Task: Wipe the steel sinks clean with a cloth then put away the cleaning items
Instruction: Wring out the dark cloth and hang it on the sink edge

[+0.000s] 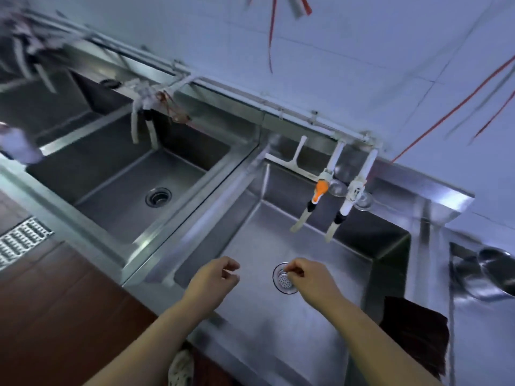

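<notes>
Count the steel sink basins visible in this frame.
3. The near sink lies under both hands, the middle sink sits to its left, and a far sink shows at the upper left edge, partly blurred. More may lie out of frame.

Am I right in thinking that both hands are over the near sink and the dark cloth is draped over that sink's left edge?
Not quite: the head view shows the dark cloth draped over the near sink's right edge, not its left. The rest stands: the left hand and the right hand are both over that sink, the right one above its drain strainer.
</notes>
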The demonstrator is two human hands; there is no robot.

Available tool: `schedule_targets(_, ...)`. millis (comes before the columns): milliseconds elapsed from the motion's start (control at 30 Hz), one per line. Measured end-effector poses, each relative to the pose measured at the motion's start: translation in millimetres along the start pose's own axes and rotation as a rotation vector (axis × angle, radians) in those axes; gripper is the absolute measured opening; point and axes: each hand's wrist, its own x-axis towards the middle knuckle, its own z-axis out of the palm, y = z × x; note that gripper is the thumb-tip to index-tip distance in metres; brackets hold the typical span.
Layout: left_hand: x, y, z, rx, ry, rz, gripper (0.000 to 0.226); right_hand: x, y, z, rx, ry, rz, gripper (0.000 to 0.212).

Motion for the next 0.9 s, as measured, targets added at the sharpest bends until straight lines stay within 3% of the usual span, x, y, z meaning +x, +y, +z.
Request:
schedule_targets(400, 25, -135, -199, -0.072, 0.159, -0.113, 0.018, 69, -203, 127, 0.060, -0.136, -0.100, 0.017)
schedule_targets(700, 62, -142, -265, -0.124, 0.219, -0.090, 0.016, 118, -250, 130, 0.076, -0.109, -0.117, 0.022)
schedule_targets(900, 58, -161, -295, -0.126, 0.322, -0.134, 0.029, 170, -283, 146, 0.026, -0.198, -0.226, 0.016)
